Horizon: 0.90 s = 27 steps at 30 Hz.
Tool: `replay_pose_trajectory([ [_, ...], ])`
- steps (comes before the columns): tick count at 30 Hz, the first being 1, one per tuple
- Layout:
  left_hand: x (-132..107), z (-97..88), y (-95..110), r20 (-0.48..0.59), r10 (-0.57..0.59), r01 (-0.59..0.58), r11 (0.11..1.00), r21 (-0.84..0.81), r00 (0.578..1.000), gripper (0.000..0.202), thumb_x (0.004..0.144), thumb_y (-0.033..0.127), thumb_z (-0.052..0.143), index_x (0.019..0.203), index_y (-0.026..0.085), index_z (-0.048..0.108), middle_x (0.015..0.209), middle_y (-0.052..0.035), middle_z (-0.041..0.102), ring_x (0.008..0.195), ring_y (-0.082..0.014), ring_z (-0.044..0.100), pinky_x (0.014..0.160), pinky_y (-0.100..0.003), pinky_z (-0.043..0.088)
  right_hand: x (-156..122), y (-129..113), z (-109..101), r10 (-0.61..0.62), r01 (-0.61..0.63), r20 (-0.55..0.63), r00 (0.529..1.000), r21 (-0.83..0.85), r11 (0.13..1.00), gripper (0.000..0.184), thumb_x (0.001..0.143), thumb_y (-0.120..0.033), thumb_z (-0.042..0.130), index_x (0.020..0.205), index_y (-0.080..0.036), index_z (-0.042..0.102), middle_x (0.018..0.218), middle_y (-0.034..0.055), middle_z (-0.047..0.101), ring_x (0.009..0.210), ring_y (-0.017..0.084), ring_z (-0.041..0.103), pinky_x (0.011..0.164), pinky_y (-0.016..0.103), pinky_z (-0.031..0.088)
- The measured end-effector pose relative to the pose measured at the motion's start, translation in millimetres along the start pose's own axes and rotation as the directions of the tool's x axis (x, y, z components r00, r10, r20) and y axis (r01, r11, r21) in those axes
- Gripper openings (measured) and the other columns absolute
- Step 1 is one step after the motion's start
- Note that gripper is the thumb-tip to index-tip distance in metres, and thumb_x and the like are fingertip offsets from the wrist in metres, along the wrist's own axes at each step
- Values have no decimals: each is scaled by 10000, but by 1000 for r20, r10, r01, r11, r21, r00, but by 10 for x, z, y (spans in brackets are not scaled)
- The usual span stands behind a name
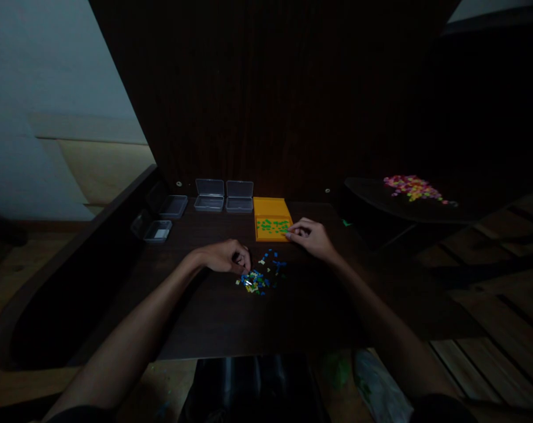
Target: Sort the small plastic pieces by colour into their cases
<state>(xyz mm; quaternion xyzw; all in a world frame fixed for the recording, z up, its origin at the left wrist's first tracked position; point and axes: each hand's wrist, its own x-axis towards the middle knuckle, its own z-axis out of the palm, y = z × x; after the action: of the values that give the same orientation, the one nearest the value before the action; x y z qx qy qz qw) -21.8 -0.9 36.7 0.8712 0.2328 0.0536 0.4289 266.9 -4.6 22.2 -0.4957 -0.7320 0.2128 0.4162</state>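
Note:
A small heap of tiny blue, green and yellow pieces (262,276) lies on the dark table (213,311). My left hand (225,257) rests at the heap's left edge, fingers curled and pinched at a piece too small to name. My right hand (311,236) reaches the right edge of an open orange box (271,220) that holds several green pieces; its fingertips are pinched together there, and what they hold is too small to see.
Two clear plastic boxes (223,195) stand open behind the orange box, with two more (164,218) at the left. A second heap of pink and yellow pieces (412,188) lies on a raised dark surface at the right. The scene is dim.

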Motion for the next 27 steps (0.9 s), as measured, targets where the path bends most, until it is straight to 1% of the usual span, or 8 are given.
replay_pose_trajectory([
  [3,3,2,-33,8,-5,5,1000,-1,1000,151,764,245,660,828,125,726,726,-17,619,641,-99,497,590,-199,369,84,138,11,77,-77,16,997,3,997,216,674,-361,714,749,-160,734,677,8,553,596,121,477,536,248,369],
  [7,8,4,-46,2,6,-6,1000,2,1000,158,772,251,652,827,124,727,723,-17,623,640,-98,493,594,-196,368,177,262,42,141,-140,68,988,-18,990,195,608,-329,718,710,-165,743,639,-8,528,587,117,467,539,244,359],
  [12,3,3,-13,-6,2,-2,1000,-21,1000,161,769,263,657,818,128,729,722,-20,632,638,-102,498,597,-203,368,243,339,67,218,-217,104,970,-19,976,201,558,-309,719,687,-156,746,609,-16,533,560,104,438,522,233,333],
  [16,-9,-12,-4,-17,-34,33,999,-42,999,214,767,317,663,834,124,727,725,-24,627,640,-110,498,589,-213,363,256,362,67,235,-236,129,963,-7,972,196,567,-292,700,697,-152,747,590,-22,535,541,98,427,519,230,333],
  [21,-3,-24,7,-110,-100,89,991,-98,989,277,782,380,645,862,121,702,725,-15,598,635,-107,475,586,-213,366,257,339,49,211,-208,137,968,-42,977,171,634,-246,652,733,-153,755,647,2,594,556,106,453,541,238,363],
  [24,14,-25,35,-198,-108,85,989,-119,974,283,793,387,630,869,120,683,767,-24,603,655,-111,479,595,-220,375,243,311,47,179,-165,116,977,-120,979,172,678,-220,626,765,-166,764,696,12,607,580,114,477,570,244,381],
  [27,33,-27,53,-302,-113,63,983,-171,947,275,808,384,614,871,120,664,760,-21,598,672,-113,487,617,-225,388,218,276,51,146,-119,106,984,-230,966,207,729,-181,586,816,-189,774,727,15,599,610,120,506,601,243,394],
])
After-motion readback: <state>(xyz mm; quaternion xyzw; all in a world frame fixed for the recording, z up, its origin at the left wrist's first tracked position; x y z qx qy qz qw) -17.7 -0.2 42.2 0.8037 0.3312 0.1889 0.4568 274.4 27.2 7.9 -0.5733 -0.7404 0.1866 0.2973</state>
